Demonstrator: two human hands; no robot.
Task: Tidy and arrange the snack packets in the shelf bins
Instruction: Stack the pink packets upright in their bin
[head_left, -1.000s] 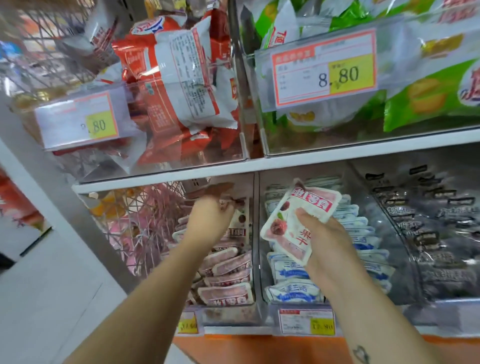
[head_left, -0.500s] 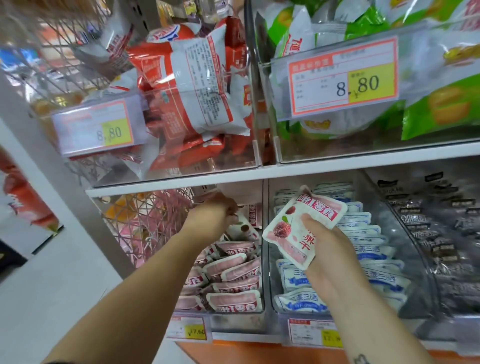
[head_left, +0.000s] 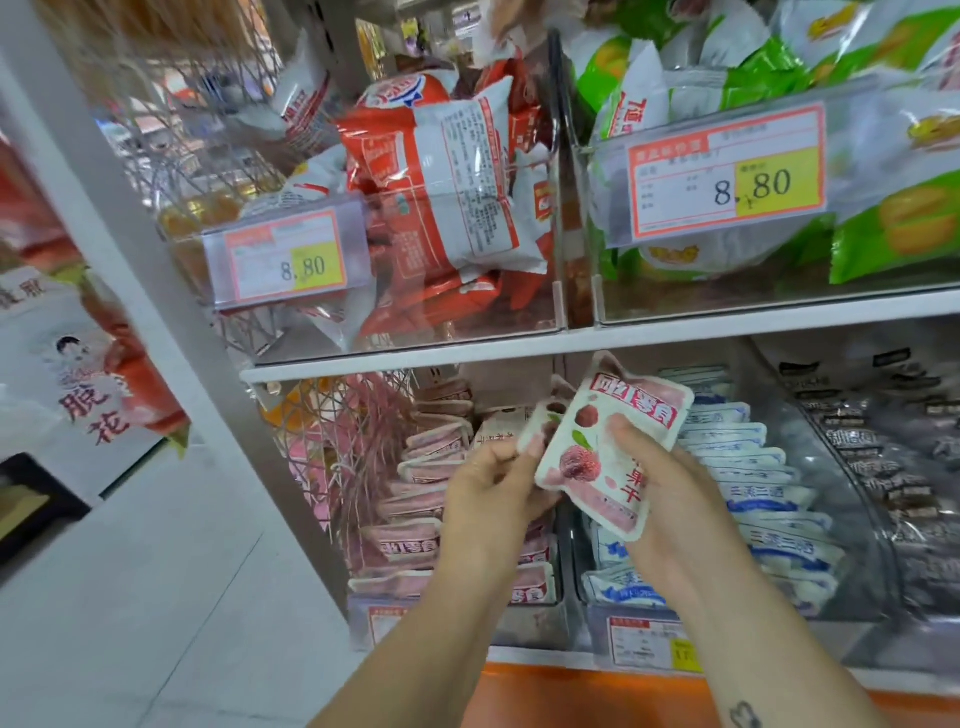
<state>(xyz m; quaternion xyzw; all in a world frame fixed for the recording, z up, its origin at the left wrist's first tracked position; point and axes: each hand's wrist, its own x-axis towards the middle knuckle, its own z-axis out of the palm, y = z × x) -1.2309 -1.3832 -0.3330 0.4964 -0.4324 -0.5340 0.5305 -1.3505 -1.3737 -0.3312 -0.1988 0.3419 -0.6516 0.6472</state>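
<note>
Both hands are up at the lower shelf. The right hand (head_left: 670, 499) grips a pink-and-white plastic fruit packet (head_left: 597, 447), and the left hand (head_left: 488, 483) pinches a second pink packet (head_left: 543, 423) touching it. Rows of pink pouches (head_left: 415, 540) and blue-and-white pouches (head_left: 769, 499) sit behind.

The front packet (head_left: 608, 457) is pink with a white rim, red fruit, a green leaf and a red band of white characters. The back packet (head_left: 540, 423) shows the same pink, white and red. The pink packets (head_left: 410, 540) have white rims. The blue packets (head_left: 769, 499) are blue on white. The dark packets (head_left: 883, 467) are black. The red bags (head_left: 441, 182) have white panels, and the green bags (head_left: 893, 228) have orange pictures. The tags (head_left: 727, 171) are white, orange-edged and patched with yellow.
</note>
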